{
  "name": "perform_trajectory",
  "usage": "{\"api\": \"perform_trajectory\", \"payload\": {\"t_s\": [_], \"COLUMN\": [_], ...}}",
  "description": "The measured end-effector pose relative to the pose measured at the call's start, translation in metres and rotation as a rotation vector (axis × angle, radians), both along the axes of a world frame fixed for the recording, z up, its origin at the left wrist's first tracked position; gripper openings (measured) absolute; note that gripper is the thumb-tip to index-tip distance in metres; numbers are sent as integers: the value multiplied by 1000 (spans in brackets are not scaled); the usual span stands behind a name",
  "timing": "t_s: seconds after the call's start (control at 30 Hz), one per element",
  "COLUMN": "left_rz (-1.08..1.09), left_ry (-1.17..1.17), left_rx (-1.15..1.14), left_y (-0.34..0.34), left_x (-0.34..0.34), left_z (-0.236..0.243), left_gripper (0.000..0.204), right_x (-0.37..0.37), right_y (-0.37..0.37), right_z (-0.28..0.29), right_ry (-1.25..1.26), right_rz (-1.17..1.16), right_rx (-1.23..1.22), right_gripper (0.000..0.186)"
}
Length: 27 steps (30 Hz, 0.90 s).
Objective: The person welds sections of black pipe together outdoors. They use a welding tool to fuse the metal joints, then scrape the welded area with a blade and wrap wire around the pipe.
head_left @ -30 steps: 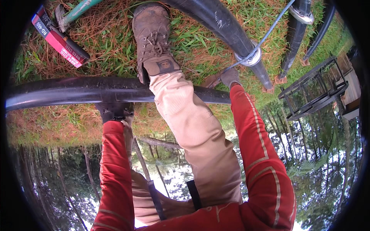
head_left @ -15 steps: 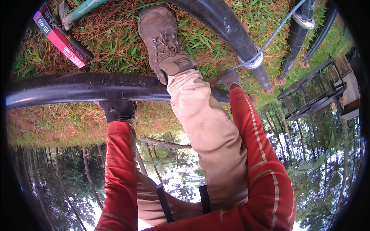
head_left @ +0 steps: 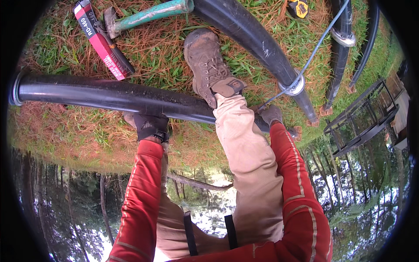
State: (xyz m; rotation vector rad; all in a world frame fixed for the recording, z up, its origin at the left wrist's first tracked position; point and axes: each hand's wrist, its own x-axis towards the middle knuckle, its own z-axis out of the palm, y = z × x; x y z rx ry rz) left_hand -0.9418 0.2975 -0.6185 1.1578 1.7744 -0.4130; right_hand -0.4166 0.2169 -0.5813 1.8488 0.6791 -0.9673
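Observation:
A long black pipe (head_left: 104,94) lies crosswise over the grass, with a metal ring round its left end. My left hand (head_left: 150,125), in a dark glove, is closed against the pipe's near side, with its fingers partly tucked under. Further right, beyond my knee, my right hand (head_left: 271,114) in a grey glove is closed beside the same pipe. A thin blue-grey cable (head_left: 319,46) runs down to its fingers; what they grip is hidden. My brown boot (head_left: 208,65) stands by the far side of the pipe, and my trouser leg crosses over it.
Beyond the pipe lie a red and black box (head_left: 102,43) and a tool with a green tube handle (head_left: 150,16). A yellow and black tape measure (head_left: 298,8) is at the top. More black pipes (head_left: 248,30) stretch along the right, near a black metal frame (head_left: 362,113).
The view has shifted, so boot, box and pipes sit lower and further right. The pipe's ringed end and the tape measure now show. Both hands stay by the pipe.

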Motion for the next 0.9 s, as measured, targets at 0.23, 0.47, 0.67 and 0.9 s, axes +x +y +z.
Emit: {"api": "perform_trajectory", "payload": {"t_s": [0.23,0.47,0.67,0.9], "left_rz": [1863,1771,1791,1871], "left_ry": [-546,-392,-449,-579], "left_rx": [-135,-53,4,-202], "left_y": [23,0,-8,-23], "left_x": [-22,-73,-59,45], "left_z": [36,83,168,253], "left_gripper": [62,47,39,44], "right_x": [-65,-170,-223,-275], "right_y": [116,265,372,548], "right_z": [36,73,62,-15], "right_ry": [90,556,611,395], "right_rz": [172,117,71,293], "right_rx": [421,645,1080,1107], "right_gripper": [33,29,34,54]}}
